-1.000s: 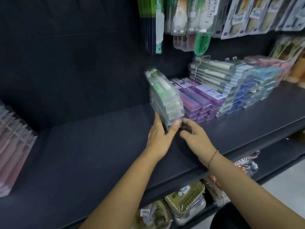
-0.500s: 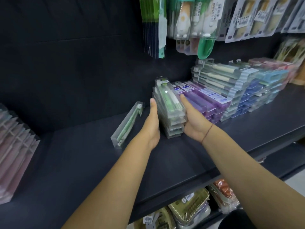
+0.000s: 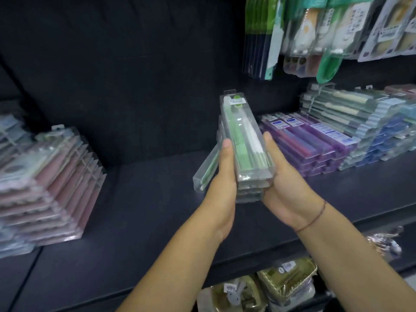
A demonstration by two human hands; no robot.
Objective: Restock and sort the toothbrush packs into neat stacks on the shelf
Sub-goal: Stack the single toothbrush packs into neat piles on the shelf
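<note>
Though labels blur, left hand, right hand flat against green pack stack

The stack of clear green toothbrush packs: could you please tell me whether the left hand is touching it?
Touching. The head view shows the left hand pressed flat against the left side of the green stack.
</note>
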